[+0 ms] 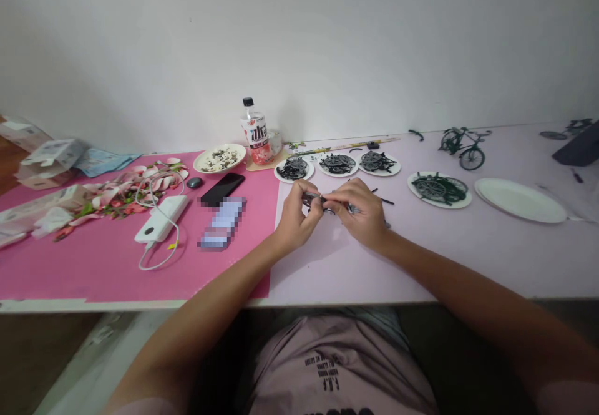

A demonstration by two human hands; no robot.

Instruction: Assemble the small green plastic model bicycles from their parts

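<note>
Both hands meet above the pale table part, right of the pink sheet. My left hand (299, 216) is closed on a small dark wheel-like part (309, 198). My right hand (358, 211) pinches at the right end of that same part, its fingertips touching those of the left. Behind and partly under the hands lie thin black pieces (386, 201) and some grey ones. Three small white plates of black parts stand just beyond, the left one (307, 176) nearest my left hand. Fingers hide much of the held part.
A plate of dark green parts (440, 189), a bare white plate (520, 201) and a model bicycle (463, 143) are at right. A bottle (257, 134), bowl (219, 158), phones (222, 188), white power bank (162, 218) with cable and artificial flowers (135, 190) are at left.
</note>
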